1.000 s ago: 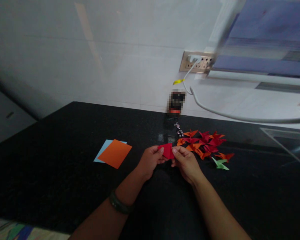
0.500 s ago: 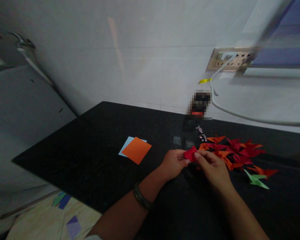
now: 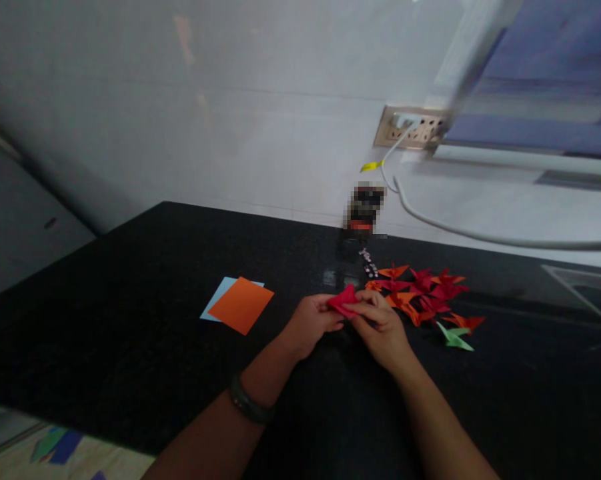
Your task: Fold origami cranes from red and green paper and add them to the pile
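Observation:
Both hands meet over the black countertop (image 3: pixel 130 347) and pinch one folded red paper piece (image 3: pixel 344 300). My left hand (image 3: pixel 310 323) grips its left side; a dark bangle circles that wrist. My right hand (image 3: pixel 380 327) closes its fingers on the right side of the paper. Just right of the hands lies a pile of several folded red and orange paper figures (image 3: pixel 425 293), with a green folded figure (image 3: pixel 454 337) at its near edge.
An orange paper sheet (image 3: pixel 241 305) lies on a light blue sheet (image 3: pixel 215 303) left of the hands. A small dark object (image 3: pixel 363 207) stands at the wall. A white cable (image 3: pixel 430 220) runs from the wall socket (image 3: pixel 413 127). A sink edge (image 3: pixel 580 287) shows far right.
The head view swung left and back. The red paper looks folded smaller and flatter between my fingers than a second ago. Both hands stay on it.

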Available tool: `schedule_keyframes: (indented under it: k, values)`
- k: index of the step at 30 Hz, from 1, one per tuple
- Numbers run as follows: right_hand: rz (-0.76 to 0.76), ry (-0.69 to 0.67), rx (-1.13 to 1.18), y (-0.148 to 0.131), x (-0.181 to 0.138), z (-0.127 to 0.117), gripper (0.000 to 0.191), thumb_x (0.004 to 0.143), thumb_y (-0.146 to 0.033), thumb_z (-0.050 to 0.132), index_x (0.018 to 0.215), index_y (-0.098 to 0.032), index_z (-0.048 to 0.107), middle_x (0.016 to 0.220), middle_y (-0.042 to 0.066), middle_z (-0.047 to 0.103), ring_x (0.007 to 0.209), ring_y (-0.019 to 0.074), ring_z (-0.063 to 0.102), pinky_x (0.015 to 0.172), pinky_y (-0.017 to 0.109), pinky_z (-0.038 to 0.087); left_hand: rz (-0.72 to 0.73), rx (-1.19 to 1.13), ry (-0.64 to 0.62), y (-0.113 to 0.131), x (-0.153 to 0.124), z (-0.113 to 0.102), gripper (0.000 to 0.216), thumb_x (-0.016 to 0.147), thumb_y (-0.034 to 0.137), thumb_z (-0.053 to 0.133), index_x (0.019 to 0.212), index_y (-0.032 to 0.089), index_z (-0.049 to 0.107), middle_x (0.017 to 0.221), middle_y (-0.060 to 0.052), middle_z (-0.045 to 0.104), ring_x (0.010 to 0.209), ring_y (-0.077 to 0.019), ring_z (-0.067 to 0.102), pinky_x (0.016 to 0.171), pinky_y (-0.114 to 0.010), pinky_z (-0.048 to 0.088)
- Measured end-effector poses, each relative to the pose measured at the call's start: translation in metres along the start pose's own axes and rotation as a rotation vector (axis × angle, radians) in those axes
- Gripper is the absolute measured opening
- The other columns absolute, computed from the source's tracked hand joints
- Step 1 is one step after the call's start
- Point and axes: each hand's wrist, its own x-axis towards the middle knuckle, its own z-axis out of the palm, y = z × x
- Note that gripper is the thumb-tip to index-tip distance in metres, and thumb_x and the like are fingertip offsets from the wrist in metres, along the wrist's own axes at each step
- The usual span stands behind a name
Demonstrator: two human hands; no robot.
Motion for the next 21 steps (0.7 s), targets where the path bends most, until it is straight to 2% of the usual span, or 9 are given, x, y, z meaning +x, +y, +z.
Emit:
schedule_keyframes:
  k: [6, 10, 13, 17, 21]
  values:
    - [-0.044, -0.023, 0.003, -0.005, 0.0, -0.003, 0.033, 0.075, -0.009, 0.047, 0.093, -0.026, 0.068, 0.092, 0.005, 0.053, 0.085, 0.0165, 0.053, 0.073, 0.032, 0.044, -0.021, -0.19, -0.033, 0.005, -0.001, -0.001, 0.022, 0.063, 0.008, 0.054, 0.081, 0.011, 0.067, 0.073, -0.004, 0.068, 0.065, -0.0112, 0.061, 0.064, -0.023, 0.047]
    - [0.037, 0.0, 0.052, -0.013, 0.002, -0.005, 0.026, 0.081, -0.019, 0.045, 0.081, -0.02, 0.07, 0.087, 0.006, 0.054, 0.082, 0.0167, 0.053, 0.073, 0.032, 0.044, -0.035, -0.27, -0.051, 0.004, 0.001, -0.004, 0.024, 0.069, 0.012, 0.047, 0.084, 0.008, 0.066, 0.076, -0.008, 0.069, 0.065, -0.0138, 0.063, 0.061, -0.024, 0.048]
    - [0.119, 0.05, 0.098, -0.014, 0.003, -0.004, 0.027, 0.082, -0.024, 0.047, 0.069, -0.019, 0.07, 0.081, 0.006, 0.056, 0.079, 0.0167, 0.054, 0.073, 0.031, 0.043, -0.051, -0.265, -0.074, 0.002, 0.001, -0.005, 0.023, 0.072, 0.015, 0.048, 0.087, 0.007, 0.064, 0.08, -0.01, 0.069, 0.067, -0.0146, 0.064, 0.06, -0.024, 0.048]
    - [0.168, 0.093, 0.172, -0.01, 0.003, -0.003, 0.017, 0.076, -0.025, 0.055, 0.076, -0.021, 0.071, 0.085, 0.006, 0.057, 0.082, 0.0169, 0.054, 0.074, 0.031, 0.043, -0.056, -0.295, -0.12, 0.002, 0.0, -0.007, 0.02, 0.074, 0.016, 0.05, 0.085, 0.008, 0.064, 0.084, -0.011, 0.068, 0.07, -0.0152, 0.064, 0.061, -0.023, 0.049]
    - [0.226, 0.124, 0.268, -0.008, 0.003, -0.003, 0.017, 0.077, -0.026, 0.055, 0.079, -0.021, 0.071, 0.087, 0.006, 0.057, 0.082, 0.017, 0.055, 0.074, 0.032, 0.044, -0.06, -0.274, -0.155, 0.005, -0.002, -0.006, 0.02, 0.075, 0.021, 0.056, 0.087, 0.008, 0.065, 0.087, -0.011, 0.068, 0.074, -0.015, 0.064, 0.06, -0.021, 0.048]
